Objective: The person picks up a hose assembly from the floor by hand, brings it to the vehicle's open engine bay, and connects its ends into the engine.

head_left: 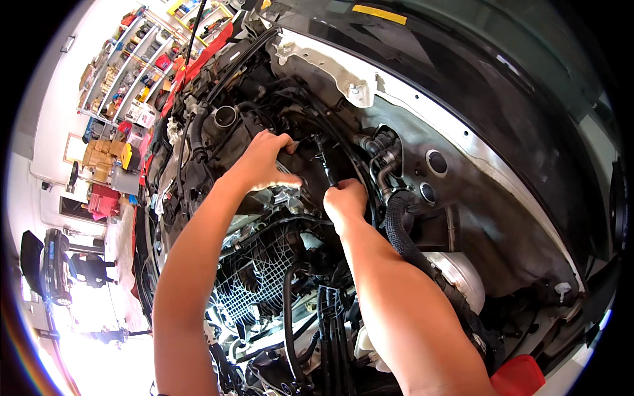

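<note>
My right hand (346,199) is closed around the lower end of a slim black stick-like part (323,158) with shiny spots along it. I cannot tell whether it is a wiring harness or a tube. To the left, my left hand (265,162) curves over the engine, thumb and fingers apart and nothing seen between them. Below that hand lies a bright metal piece (285,196). A ribbed engine cover (257,270) with a grid pattern shows between my forearms.
A thick ribbed black hose (399,228) runs beside my right forearm. Metal pipe fittings (384,162) come through the grey side panel (462,191). An open round pipe end (225,117) faces up at the far left. A red cloth (518,377) lies at lower right; shelves (129,72) stand beyond the car.
</note>
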`<state>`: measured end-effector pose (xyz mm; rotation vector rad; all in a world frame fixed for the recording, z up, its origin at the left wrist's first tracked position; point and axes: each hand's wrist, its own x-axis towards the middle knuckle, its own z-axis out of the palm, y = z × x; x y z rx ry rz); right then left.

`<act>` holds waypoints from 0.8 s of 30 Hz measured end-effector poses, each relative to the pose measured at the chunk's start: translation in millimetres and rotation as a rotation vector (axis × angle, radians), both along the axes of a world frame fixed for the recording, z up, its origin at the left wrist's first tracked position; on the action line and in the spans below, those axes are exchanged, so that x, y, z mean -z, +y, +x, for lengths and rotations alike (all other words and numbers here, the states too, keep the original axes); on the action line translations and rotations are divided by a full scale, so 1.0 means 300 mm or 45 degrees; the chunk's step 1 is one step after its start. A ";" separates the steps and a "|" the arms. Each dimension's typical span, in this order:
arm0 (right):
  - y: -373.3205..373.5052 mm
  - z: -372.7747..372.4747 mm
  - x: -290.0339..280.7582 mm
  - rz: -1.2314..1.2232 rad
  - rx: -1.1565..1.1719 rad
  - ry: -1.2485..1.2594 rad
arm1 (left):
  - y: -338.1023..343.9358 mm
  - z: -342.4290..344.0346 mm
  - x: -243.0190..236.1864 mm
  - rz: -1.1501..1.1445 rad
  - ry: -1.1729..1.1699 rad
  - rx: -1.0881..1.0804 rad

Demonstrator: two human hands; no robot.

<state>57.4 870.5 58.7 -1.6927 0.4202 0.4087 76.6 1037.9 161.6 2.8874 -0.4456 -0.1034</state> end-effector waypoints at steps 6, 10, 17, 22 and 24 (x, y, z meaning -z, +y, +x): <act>-0.023 0.003 -0.057 -0.078 -0.086 0.060 | 0.000 0.035 -0.016 0.086 0.007 0.102; -0.017 0.002 -0.062 -0.070 -0.125 0.085 | -0.006 0.043 0.006 0.165 -0.118 0.017; -0.011 0.005 -0.037 -0.086 -0.112 0.035 | -0.065 0.095 -0.009 0.310 0.028 -0.303; -0.003 0.008 -0.010 -0.046 -0.138 0.058 | -0.090 0.118 -0.018 0.393 0.127 -0.357; -0.001 0.008 -0.020 0.017 -0.151 0.051 | -0.079 0.117 -0.021 0.409 0.147 -0.388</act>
